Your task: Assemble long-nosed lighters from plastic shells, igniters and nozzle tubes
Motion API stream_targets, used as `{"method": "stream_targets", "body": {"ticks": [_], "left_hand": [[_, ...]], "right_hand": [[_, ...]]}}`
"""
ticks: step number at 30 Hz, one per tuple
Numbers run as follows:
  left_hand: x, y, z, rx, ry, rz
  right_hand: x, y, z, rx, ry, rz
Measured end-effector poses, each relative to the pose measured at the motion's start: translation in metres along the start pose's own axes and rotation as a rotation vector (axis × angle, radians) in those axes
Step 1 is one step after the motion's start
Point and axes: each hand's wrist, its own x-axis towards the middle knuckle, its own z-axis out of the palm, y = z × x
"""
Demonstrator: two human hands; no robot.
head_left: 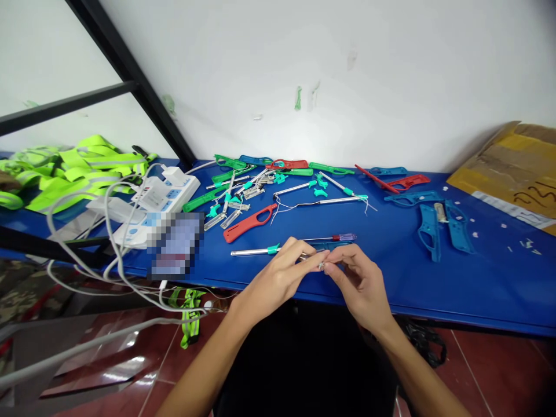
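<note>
At the table's front edge, my left hand (281,278) and my right hand (359,284) meet, fingertips pinched round a small lighter part (321,266). It looks pale and partly clear; the fingers hide most of it. Just beyond them lies a screwdriver (343,237) with a purple handle, beside a blue casing half mostly covered by my fingers. A metal lighter tube (249,252) with a teal trigger (273,249) rests left of my left hand. Farther back is a red lighter casing (247,225).
Lighter tubes (295,188), clear fuel tanks (231,218) and green casings (204,198) lie toward the wall. Several blue casing halves (458,227) lie right, near a cardboard box (512,174). A power strip (174,200), cables, a phone (176,246) and neon straps (87,165) occupy the left.
</note>
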Motion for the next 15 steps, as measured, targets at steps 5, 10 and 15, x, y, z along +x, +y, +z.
{"method": "stream_targets", "body": {"ticks": [5, 10, 15], "left_hand": [[0.002, 0.001, -0.001, 0.013, -0.006, -0.011], [-0.001, -0.003, -0.003, -0.013, 0.050, 0.004], [-0.001, 0.009, -0.004, -0.077, 0.153, -0.057]], "right_hand": [[0.002, 0.000, 0.000, 0.029, -0.034, -0.023], [0.003, -0.007, -0.002, 0.059, -0.126, -0.026], [0.005, -0.013, -0.020, 0.012, -0.155, 0.001]]}}
